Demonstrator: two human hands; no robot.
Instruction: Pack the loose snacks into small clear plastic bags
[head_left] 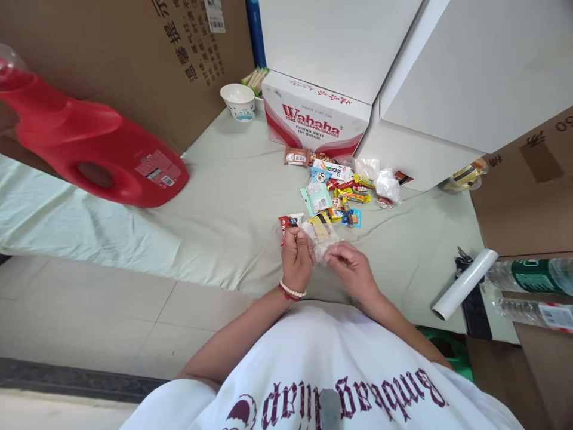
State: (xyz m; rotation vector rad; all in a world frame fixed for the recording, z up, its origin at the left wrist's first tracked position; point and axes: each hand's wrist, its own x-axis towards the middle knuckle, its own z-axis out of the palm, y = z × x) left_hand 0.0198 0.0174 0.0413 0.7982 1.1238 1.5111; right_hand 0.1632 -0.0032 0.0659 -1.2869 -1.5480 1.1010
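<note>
In the head view, a crinkled clear plastic bag point(330, 240) with yellow packaging inside or behind it is stretched between my two hands. My left hand point(296, 260) is closed on the bag's left side, thumb on top. With thumb and fingertips, my right hand point(353, 269) pinches its lower right edge. A red and white snack packet point(287, 227) lies just beyond my left fingers. Past the bag is a pile of small snacks: a pale green packet point(317, 198), a yellow-wrapped stick point(352, 196), a blue sachet point(353, 218) and a brown packet point(296, 156).
Behind the snacks stand a Wahaba water carton point(317, 116) and a paper cup point(239, 103). A large red detergent jug point(102, 137) is at left. On the right lie a white roll point(465, 283) and plastic bottles point(537, 276) beside a brown box point(532, 197).
</note>
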